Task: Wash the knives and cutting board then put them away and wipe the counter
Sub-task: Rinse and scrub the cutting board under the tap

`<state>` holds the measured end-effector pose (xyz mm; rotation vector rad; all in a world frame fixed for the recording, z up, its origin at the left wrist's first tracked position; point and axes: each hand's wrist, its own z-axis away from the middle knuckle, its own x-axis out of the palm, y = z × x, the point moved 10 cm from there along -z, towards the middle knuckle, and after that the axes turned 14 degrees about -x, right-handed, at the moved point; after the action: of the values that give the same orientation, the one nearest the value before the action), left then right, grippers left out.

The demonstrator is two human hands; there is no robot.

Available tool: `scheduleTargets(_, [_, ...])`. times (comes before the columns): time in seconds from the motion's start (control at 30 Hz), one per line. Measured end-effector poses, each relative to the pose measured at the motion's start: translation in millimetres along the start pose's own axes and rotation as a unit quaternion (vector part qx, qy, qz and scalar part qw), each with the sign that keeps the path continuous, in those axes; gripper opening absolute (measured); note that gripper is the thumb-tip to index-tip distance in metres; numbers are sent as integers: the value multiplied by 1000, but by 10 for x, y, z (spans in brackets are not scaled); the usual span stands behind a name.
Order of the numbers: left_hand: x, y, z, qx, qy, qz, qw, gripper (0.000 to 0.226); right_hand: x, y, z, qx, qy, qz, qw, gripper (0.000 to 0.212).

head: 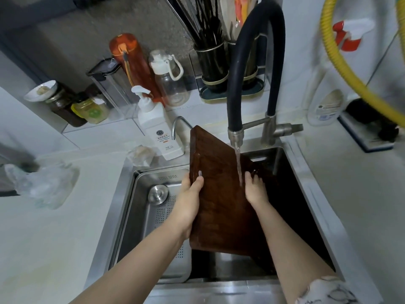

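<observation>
- Rinsing the board [219,194] under the tap [235,137]: left hand [188,202] grips its edge, right hand [255,189] flat on the wet face.
- Probably best to rub across, then flip it.

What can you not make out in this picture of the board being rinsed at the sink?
- Knives: none seen in the head view; the cutting board hides much of the sink.
- Left hand fingers: behind the board.
- Soap bottle label: too small to read.
- Right sleeve: cut off by the bottom edge.
</observation>
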<state>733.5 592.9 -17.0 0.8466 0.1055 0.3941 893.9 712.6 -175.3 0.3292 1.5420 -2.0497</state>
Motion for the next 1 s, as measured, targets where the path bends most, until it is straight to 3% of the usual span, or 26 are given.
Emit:
scheduleTargets(0.07, [11, 7, -10, 0, 2, 1, 1000, 12, 55, -537, -138, -76, 21, -22, 997, 51])
scheduleTargets(0.17, [-22, 26, -8, 9, 15, -1, 1000, 16, 166, -1213, 107, -140, 6, -5, 990, 57])
scheduleTargets(0.37, [-114, 20, 22, 12, 17, -10, 1000, 25, 324, -1322, 1160, -279, -37, 20, 959, 52])
scheduleTargets(0.4, [-119, 10, 24, 6, 17, -8, 1000, 26, 298, -1146, 1106, -268, -40, 24, 962, 50])
scheduleTargets(0.5, [-121, -19, 2, -3, 13, 0, 1000, 20, 162, -343, 716, -40, -45, 18, 998, 57])
scheduleTargets(0.57, [-100, -9, 1, -2, 8, -4, 1000, 16, 166, -179, 634, 29, -49, 13, 998, 64])
scheduleTargets(0.77, [-85, 1, -7, -4, 5, 1, 1000, 21, 220, -421, 923, -150, -67, 41, 986, 65])
scheduleTargets(0.93, [-59, 22, 36, -1, 11, -4, 1000, 22, 205, -432, 799, -65, -39, 22, 997, 61])
scheduleTargets(1.0, [-64, 41, 55, 7, 18, -9, 1000, 22, 249, -652, 871, -73, -38, 28, 996, 65])
